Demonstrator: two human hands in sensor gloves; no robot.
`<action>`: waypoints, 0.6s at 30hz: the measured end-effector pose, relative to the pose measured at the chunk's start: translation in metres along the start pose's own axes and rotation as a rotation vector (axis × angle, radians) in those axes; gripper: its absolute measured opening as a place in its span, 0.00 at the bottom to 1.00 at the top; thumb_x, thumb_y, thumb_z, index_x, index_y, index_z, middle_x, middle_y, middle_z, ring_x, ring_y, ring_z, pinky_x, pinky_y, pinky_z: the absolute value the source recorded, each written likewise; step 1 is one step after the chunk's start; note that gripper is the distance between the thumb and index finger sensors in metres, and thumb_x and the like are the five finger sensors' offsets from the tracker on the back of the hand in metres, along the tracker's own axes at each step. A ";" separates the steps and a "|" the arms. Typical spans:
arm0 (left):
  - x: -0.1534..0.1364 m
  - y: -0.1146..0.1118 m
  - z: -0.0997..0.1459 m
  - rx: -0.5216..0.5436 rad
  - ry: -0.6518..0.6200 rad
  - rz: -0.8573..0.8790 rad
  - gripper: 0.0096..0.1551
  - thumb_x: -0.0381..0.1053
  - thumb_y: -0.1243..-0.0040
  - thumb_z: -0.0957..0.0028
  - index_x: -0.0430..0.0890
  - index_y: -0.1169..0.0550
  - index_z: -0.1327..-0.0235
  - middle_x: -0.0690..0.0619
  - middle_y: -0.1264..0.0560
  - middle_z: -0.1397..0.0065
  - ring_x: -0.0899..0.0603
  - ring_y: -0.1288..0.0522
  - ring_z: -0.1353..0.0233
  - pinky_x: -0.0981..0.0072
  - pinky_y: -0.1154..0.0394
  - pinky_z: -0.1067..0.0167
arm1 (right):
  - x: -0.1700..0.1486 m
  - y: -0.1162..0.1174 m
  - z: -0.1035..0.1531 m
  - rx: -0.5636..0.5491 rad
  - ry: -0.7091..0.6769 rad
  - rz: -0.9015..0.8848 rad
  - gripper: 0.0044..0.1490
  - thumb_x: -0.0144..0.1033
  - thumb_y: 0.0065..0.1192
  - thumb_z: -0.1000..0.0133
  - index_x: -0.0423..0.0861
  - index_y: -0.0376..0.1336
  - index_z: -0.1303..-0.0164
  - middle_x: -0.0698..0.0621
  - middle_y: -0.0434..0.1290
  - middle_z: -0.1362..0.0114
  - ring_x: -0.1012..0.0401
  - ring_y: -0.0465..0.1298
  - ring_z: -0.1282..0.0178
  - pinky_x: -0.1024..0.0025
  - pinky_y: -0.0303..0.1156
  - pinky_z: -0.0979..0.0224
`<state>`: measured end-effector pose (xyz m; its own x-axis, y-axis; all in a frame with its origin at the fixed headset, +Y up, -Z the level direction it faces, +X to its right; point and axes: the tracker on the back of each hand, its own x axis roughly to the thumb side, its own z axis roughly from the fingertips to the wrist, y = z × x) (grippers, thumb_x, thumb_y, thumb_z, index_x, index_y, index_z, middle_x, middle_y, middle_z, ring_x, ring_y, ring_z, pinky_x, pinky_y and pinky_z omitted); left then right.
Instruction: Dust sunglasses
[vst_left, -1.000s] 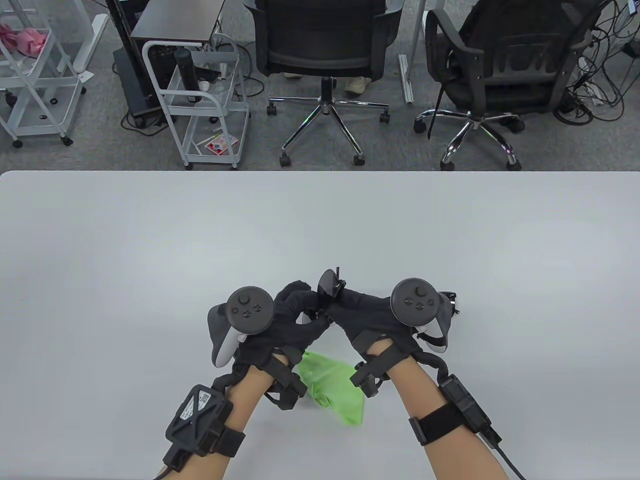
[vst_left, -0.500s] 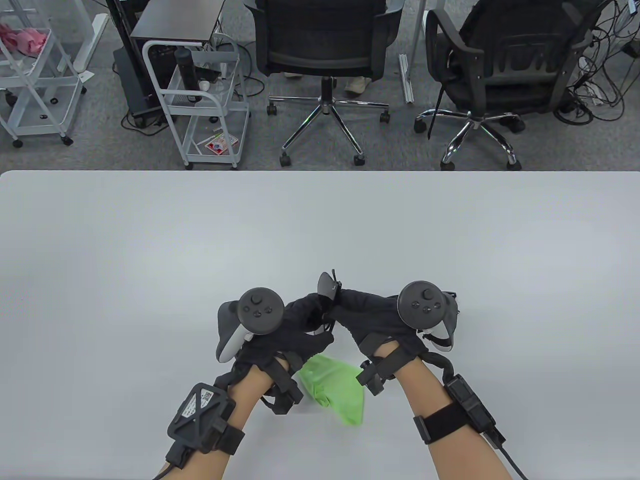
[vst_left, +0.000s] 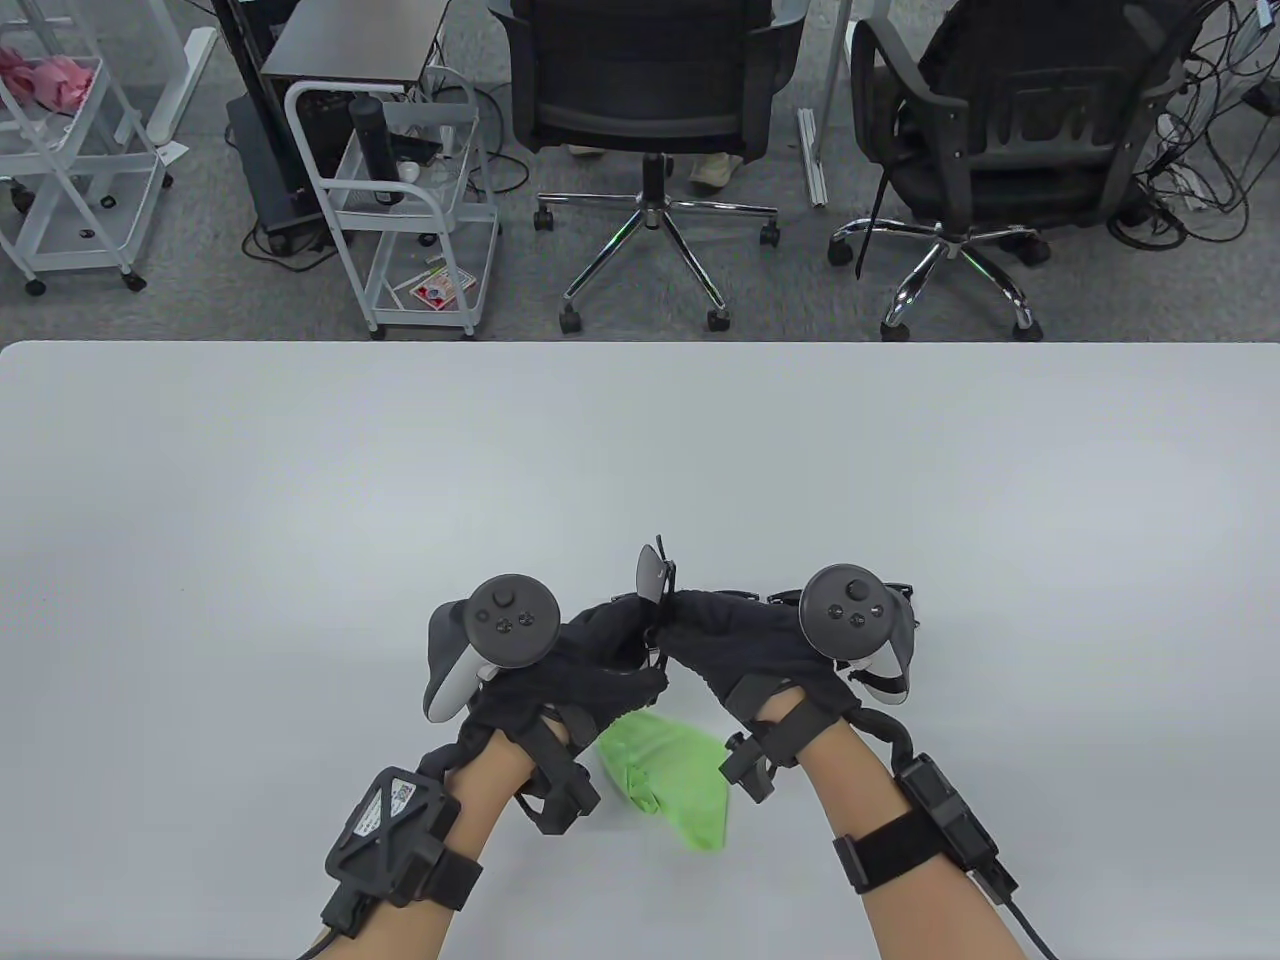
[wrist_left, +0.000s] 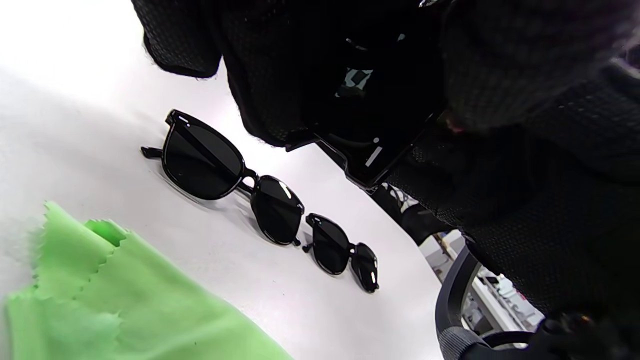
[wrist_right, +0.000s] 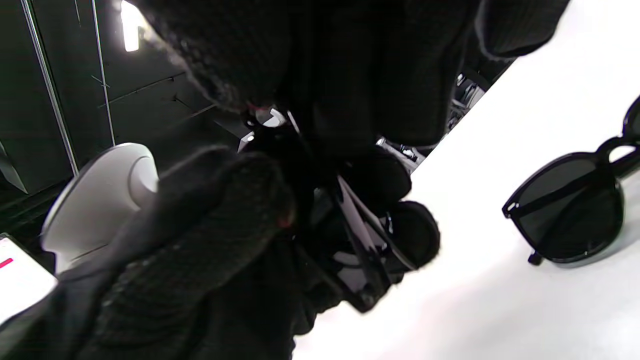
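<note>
Nearest the table's (vst_left: 200, 480) front edge, a green cloth (vst_left: 672, 780) lying flat, crumpled, between the two wrists, touched by neither hand; zigzag hem plain in the left wrist view (wrist_left: 100, 290). Just beyond the cloth, the left hand (vst_left: 590, 660) curled inward, fingers (wrist_left: 280, 75) bent around a held pair of black sunglasses (vst_left: 652, 580), gripping from the left side; thumb laid across toward the right hand. Pressed against it, the right hand (vst_left: 745, 635), fingers (wrist_right: 220, 215) likewise closed on the same pair, thumb and fingertips clamped on the folded frame (wrist_right: 370, 240). Held above the table, beyond the cloth, upright and edge-on to the table view, one lens poking up past the knuckles where both hands meet. Exact finger placement on the temples hidden by dark glove fabric: cannot tell. Beyond the cloth and to the right, under and past the right hand, two more pairs resting on the table, lenses facing the wrist cameras: a larger pair (wrist_left: 225, 175), then a smaller pair (wrist_left: 345, 250) just beside it, apart from both hands. Farther still, past the table's far edge, two office chairs (vst_left: 650, 100) and a white trolley (vst_left: 400, 200).
</note>
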<state>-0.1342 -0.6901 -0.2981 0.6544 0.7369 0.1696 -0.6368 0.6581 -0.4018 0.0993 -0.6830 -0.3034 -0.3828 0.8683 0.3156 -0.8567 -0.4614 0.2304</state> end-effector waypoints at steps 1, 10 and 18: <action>0.000 0.000 0.000 0.000 -0.005 0.008 0.49 0.71 0.31 0.65 0.59 0.32 0.27 0.55 0.29 0.25 0.47 0.15 0.31 0.49 0.27 0.28 | 0.000 -0.001 0.000 -0.001 0.002 -0.007 0.27 0.44 0.72 0.50 0.44 0.75 0.45 0.48 0.84 0.41 0.48 0.85 0.43 0.36 0.68 0.32; -0.011 0.014 0.003 0.057 -0.014 0.266 0.49 0.72 0.33 0.64 0.60 0.34 0.27 0.57 0.30 0.24 0.50 0.16 0.29 0.53 0.27 0.26 | -0.031 -0.016 0.009 -0.117 0.157 -0.332 0.26 0.44 0.71 0.49 0.45 0.75 0.45 0.50 0.84 0.42 0.50 0.85 0.43 0.37 0.68 0.32; -0.019 0.023 0.007 0.121 -0.027 0.469 0.50 0.74 0.35 0.63 0.61 0.37 0.25 0.58 0.33 0.22 0.52 0.18 0.27 0.55 0.29 0.24 | -0.043 -0.010 0.014 -0.141 0.225 -0.591 0.26 0.44 0.70 0.47 0.44 0.73 0.43 0.49 0.82 0.40 0.49 0.83 0.42 0.37 0.67 0.32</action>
<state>-0.1640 -0.6876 -0.3043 0.2758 0.9610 0.0196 -0.9045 0.2664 -0.3330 0.1289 -0.7181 -0.3061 0.1175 0.9926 -0.0319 -0.9765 0.1213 0.1783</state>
